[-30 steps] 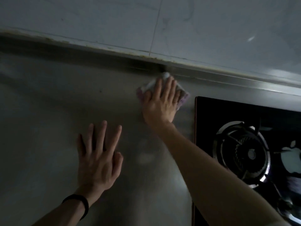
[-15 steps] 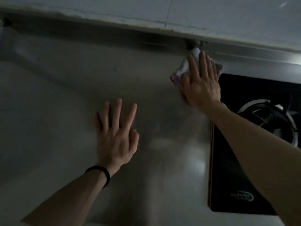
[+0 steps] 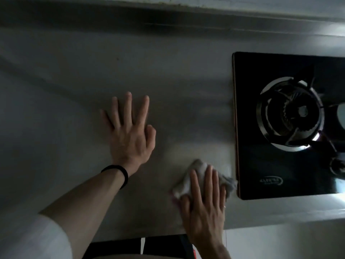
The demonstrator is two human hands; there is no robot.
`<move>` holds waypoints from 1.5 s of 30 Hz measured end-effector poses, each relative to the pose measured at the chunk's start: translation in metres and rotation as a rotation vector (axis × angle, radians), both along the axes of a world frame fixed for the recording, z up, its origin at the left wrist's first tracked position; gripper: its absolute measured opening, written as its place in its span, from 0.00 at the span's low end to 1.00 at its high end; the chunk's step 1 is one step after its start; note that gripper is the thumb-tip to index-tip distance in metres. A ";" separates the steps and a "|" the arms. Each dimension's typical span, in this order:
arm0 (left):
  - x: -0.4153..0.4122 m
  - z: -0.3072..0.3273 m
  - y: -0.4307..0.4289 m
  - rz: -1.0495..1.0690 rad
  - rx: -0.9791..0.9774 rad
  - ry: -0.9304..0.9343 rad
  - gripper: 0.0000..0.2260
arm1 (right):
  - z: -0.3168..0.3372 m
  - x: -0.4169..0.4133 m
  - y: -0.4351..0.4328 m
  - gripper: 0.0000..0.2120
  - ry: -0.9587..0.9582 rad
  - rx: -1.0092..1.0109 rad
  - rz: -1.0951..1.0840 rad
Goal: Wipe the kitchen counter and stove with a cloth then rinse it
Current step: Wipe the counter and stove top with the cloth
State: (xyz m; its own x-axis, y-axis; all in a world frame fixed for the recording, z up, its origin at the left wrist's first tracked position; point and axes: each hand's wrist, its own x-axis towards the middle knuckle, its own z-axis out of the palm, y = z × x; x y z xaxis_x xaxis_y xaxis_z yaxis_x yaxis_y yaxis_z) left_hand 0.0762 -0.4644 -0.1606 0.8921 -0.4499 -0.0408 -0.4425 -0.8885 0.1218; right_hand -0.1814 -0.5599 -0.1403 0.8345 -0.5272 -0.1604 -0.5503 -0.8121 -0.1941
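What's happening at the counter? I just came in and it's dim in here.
A person is wiping the steel counter. The right hand presses a cloth flat near the front edge, just left of the black gas stove. The left hand rests flat on the counter, empty. The cloth lies on the counter, not on the stove.

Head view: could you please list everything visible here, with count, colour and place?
counter: one, grey steel, fills most of the view
wall: one, pale, along the top edge
stove: one, black glass, set into the counter at right
burner: one, dark with a shiny ring, on the stove
cloth: one, whitish, on the counter beside the stove's near corner
wristband: one, black, on the left wrist
left hand: flat on the counter, fingers spread
right hand: pressing flat on the cloth
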 end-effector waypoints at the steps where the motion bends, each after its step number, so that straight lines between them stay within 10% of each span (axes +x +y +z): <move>1: 0.001 0.000 -0.001 0.001 -0.006 -0.004 0.32 | 0.002 -0.020 -0.003 0.28 0.008 0.007 0.003; 10: -0.001 -0.001 -0.001 -0.004 -0.047 -0.003 0.32 | -0.001 0.014 0.018 0.32 0.010 -0.022 -0.269; 17: -0.001 -0.001 0.002 -0.033 -0.021 -0.009 0.31 | 0.002 0.052 0.184 0.32 -0.155 0.182 0.154; 28: -0.002 -0.004 0.005 -0.053 -0.076 0.018 0.31 | 0.008 -0.073 -0.008 0.29 0.047 0.026 -0.192; 35: -0.003 0.001 0.001 -0.048 -0.073 0.049 0.31 | 0.003 -0.033 0.043 0.28 0.018 0.004 -0.401; 45: -0.001 0.000 0.004 -0.057 -0.093 0.045 0.32 | 0.011 0.030 0.146 0.22 -0.221 0.203 0.139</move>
